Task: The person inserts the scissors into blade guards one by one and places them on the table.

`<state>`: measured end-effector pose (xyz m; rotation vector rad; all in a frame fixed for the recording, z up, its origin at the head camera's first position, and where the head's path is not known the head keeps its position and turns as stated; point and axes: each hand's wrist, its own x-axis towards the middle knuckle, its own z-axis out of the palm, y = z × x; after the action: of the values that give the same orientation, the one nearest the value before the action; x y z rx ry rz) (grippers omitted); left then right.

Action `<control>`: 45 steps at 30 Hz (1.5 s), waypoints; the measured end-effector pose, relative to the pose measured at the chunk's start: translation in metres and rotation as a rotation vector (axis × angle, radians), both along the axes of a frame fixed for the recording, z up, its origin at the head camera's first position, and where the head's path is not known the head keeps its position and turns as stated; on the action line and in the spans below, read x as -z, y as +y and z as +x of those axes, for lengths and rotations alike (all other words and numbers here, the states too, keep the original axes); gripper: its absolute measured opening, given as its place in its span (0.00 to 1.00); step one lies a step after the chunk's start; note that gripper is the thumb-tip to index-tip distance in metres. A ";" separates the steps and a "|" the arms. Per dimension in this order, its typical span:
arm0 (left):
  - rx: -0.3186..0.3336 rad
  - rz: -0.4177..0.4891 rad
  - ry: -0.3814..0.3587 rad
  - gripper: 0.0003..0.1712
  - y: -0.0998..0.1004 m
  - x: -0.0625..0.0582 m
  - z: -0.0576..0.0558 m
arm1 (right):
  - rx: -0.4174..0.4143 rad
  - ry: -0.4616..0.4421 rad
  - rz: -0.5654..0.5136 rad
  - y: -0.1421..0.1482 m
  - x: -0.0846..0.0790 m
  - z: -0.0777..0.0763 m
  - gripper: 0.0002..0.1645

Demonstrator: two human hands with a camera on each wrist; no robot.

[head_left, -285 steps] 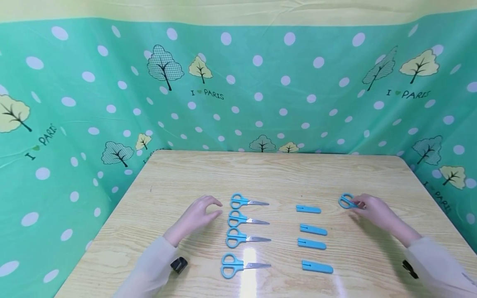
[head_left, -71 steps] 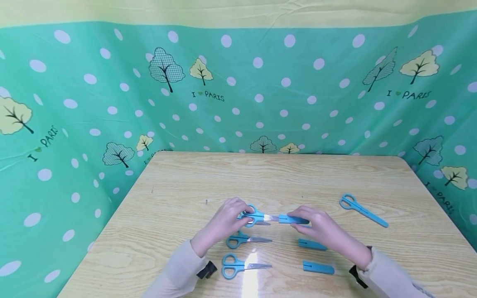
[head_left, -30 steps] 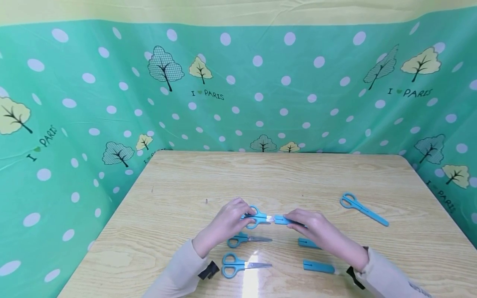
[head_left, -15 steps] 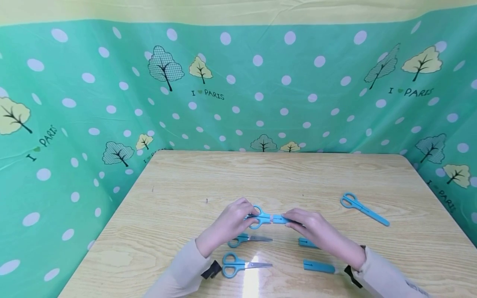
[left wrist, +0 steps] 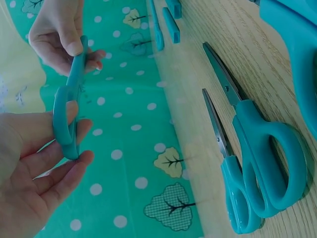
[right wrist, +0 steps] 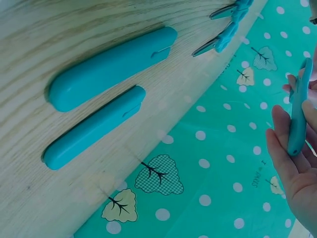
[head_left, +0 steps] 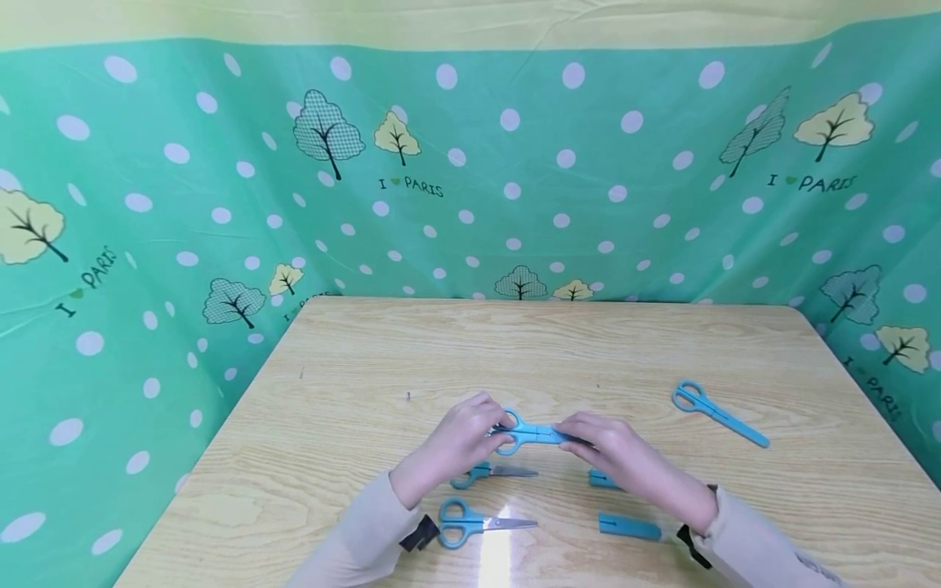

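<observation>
My left hand (head_left: 459, 437) pinches the blue handles of a pair of scissors (head_left: 518, 426), held over the table. From the other side my right hand (head_left: 606, 447) grips a blue blade cover (head_left: 546, 434). The cover is over the blades and its mouth meets the handles, with no metal showing. In the left wrist view, my left fingers (left wrist: 59, 173) are at the handle loop. The right wrist view has my right fingers (right wrist: 285, 148) around the cover's closed end. Below the hands lie bare scissors (head_left: 459, 523) and more scissors (left wrist: 270, 158).
Two loose blade covers (right wrist: 114, 69) lie at the right of the wooden table (head_left: 382, 351), one partly behind my right hand in the head view. Covered scissors (head_left: 720, 415) rest farther right. A green patterned curtain (head_left: 470, 180) hangs behind the table.
The right hand has laid the covered scissors down at the right. Both hands then took up another pair and a cover; the cover has slid left over the blades up to the handles.
</observation>
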<state>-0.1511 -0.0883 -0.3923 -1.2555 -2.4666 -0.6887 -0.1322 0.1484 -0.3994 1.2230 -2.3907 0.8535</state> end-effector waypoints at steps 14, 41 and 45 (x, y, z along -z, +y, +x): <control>-0.023 -0.029 0.026 0.09 0.002 -0.002 0.000 | 0.016 -0.030 -0.045 0.002 0.003 0.000 0.16; 0.014 0.133 0.030 0.09 -0.011 -0.003 0.002 | 0.158 0.015 -0.050 0.026 0.003 0.004 0.17; 0.006 0.114 0.007 0.09 -0.015 -0.001 0.003 | 0.193 0.014 -0.038 0.033 0.005 0.004 0.17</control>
<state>-0.1485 -0.1030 -0.3912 -1.2209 -2.3826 -0.8119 -0.1284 0.1817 -0.4043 0.9613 -2.4218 0.8233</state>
